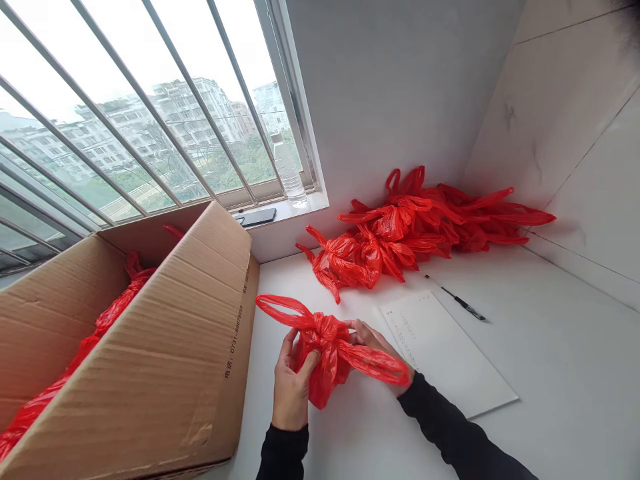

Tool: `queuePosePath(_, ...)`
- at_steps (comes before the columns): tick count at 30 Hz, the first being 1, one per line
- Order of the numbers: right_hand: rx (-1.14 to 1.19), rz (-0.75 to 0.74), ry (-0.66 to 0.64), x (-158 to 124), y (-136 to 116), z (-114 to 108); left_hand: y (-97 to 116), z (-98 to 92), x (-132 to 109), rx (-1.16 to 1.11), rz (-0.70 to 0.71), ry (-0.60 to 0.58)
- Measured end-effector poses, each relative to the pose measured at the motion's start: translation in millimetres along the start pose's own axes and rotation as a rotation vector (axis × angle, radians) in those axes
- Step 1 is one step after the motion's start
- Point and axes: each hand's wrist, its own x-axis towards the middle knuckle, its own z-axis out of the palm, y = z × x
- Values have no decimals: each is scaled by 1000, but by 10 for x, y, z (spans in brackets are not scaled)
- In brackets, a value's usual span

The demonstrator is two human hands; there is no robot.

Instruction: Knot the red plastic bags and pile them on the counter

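Observation:
Between my hands is a red plastic bag [329,357], knotted at the top, with its two handle loops sticking out to the left and right. My left hand [293,380] grips it from the left, thumb pressed on the front below the knot. On the far right side my right hand [373,340] holds the same bag, its fingers partly hidden behind the plastic and a loop. What the bag contains cannot be made out. Behind it, a heap of similar knotted red bags [395,230] lies against the wall.
An open cardboard box [200,313] with more red bags inside stands at the left. To the right lie a paper pad [450,353] with writing and a black pen [463,303]. A clear bottle [289,170] and a phone [256,217] rest on the sill of the barred window.

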Motion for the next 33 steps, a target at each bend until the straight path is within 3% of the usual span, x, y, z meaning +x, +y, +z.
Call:
queuePosePath(3, -36, 11, -81, -13, 7, -22, 62, -31, -43, 166, 22, -149)
queuePosePath(7, -100, -83, -46, -18, 47, -11, 123, -51, -92, 254, 66, -246)
queuePosePath(10, -34, -140, -42, -10, 54, 6, 154, -37, -115, 147, 32, -201)
queuePosePath(14, 60, -192, -18, 18, 42, -6, 128, -1, -151, -97, -144, -81)
queuePosePath(17, 77, -202, 32, 32, 38, -35, 51, 12, -167, -101, -227, -103)
queuePosePath(22, 131, -168, 31, 11, 37, -26, -58, -10, -130, -63, -172, -101)
queuePosePath(29, 93, -157, -1, -5, 21, 34, -197, -146, -25, -62, -231, -107)
queuePosePath(31, 28, -186, 14, -13, -6, 33, -192, -172, -21, 54, -143, -67)
queuePosePath(33, -58, -199, 52, -29, -34, 34, -132, -160, -36, 254, 0, 59)
